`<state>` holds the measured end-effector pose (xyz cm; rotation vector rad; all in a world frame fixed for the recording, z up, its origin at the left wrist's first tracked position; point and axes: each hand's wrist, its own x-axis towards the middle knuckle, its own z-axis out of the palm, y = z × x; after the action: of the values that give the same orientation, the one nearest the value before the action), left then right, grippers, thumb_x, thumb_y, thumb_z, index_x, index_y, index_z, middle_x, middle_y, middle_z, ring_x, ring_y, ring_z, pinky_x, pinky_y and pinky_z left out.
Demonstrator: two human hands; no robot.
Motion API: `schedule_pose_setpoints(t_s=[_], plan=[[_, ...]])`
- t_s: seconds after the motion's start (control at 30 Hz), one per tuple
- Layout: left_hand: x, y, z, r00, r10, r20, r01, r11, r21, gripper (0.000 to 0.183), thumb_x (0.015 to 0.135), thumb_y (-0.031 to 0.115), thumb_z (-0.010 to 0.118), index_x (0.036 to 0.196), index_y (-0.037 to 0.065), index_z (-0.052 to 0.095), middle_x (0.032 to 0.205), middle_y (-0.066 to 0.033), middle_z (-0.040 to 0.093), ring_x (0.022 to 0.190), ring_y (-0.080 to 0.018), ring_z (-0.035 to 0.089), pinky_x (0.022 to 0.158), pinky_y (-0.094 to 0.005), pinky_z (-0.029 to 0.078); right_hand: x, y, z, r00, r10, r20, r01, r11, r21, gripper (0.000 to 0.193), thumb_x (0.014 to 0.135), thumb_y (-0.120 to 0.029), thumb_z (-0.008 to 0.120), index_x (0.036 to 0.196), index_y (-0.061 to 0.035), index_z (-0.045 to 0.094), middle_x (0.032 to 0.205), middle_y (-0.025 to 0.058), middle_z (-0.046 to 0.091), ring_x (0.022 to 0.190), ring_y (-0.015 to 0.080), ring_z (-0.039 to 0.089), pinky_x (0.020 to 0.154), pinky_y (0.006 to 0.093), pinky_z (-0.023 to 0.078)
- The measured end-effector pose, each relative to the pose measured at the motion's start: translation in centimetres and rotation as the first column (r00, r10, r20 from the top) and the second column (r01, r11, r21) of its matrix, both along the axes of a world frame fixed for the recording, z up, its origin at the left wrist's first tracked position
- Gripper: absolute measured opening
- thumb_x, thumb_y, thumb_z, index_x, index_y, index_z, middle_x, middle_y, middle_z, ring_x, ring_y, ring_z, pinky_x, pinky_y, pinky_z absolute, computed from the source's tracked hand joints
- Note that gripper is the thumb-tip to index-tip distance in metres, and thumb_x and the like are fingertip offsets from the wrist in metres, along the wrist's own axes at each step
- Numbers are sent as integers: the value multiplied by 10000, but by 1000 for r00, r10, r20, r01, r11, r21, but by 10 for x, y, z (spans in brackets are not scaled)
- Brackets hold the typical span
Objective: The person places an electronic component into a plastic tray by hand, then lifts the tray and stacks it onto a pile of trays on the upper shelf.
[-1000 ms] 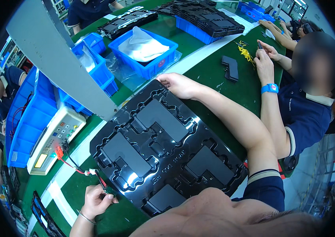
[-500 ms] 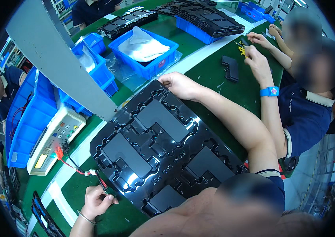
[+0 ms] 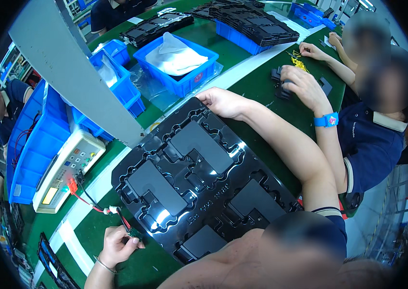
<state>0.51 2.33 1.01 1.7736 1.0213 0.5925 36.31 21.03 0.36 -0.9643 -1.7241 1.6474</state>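
Illegible raised characters [image 3: 205, 208] on black tray [image 3: 213, 222]

The moulded tray [image 3: 212, 198] I grip is glossy black, its L-shaped packs [image 3: 159, 185] matte black; the connector [image 3: 134, 233] I pinch is green, its wires [image 3: 86, 201] red and black. The tester [image 3: 69, 168] is cream, the tabletop [image 3: 250, 85] green with white stripes [image 3: 247, 68], the bins [image 3: 181, 86] blue.

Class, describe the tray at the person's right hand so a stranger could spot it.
Find the green table. Right of its beige box is a black tray, the person's right hand at its far corner. Unlike the stacked trays beyond, this one is held.
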Motion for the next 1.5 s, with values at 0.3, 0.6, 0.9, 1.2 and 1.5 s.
schedule_pose_setpoints(t_s=[0.3, 0.6, 0.9, 1.2, 1.5], plan=[[2, 0, 2, 1000, 7, 2, -7, 1000, -9, 161, 758, 60, 533, 605, 31, 495, 549, -41, 584, 496, -149, 597, 458, -226, 461, 6, 0, -1, 977, 1, -212, -27, 993, -117, 370, 701, 123, 390, 1027, 39, 542, 989, 98, 584, 933, 127, 542, 825, 244, 410], [2, -1, 1, 999, 33, 11, -32, 999, -43, 158, 762, 61, 533, 612, 26, 500, 553, -42, 585, 499, -150, 596, 460, -226, 461, 0, 5, -15, 980, -181, -81, 197, 923, 330, 163, 797, -62, 480, 916, -39, 590, 845, 33, 582, 741, 110, 533, 706, 226, 415], [1, 0, 1, 1000, 11, 0, -11, 999, -32, 151, 761, 58, 526, 616, 26, 502, 559, -43, 585, 495, -146, 594, 460, -223, 460, -5, -8, -1, 959, -276, -69, 284, 941, 186, 284, 869, -312, 442, 858, -58, 568, 637, -17, 455, 530, 50, 409, 482, 204, 340], [1, -1, -1, 1000, 23, 4, -23, 1000, -21, 153, 759, 60, 525, 612, 23, 499, 550, -44, 584, 484, -141, 589, 445, -216, 453, -3, 1, -13, 989, -133, -56, 143, 963, 227, 236, 857, -283, 480, 861, -65, 571, 633, -29, 458, 555, 47, 418, 498, 197, 338], [1, -1, -1, 999, 30, 15, -30, 999, -14, 164, 758, 57, 523, 602, 24, 488, 542, -45, 583, 470, -136, 586, 433, -212, 451, -14, -12, -5, 985, -171, -3, 159, 908, 388, 272, 889, -261, 415, 924, -36, 565, 811, 13, 544, 786, 84, 484, 731, 231, 388]])
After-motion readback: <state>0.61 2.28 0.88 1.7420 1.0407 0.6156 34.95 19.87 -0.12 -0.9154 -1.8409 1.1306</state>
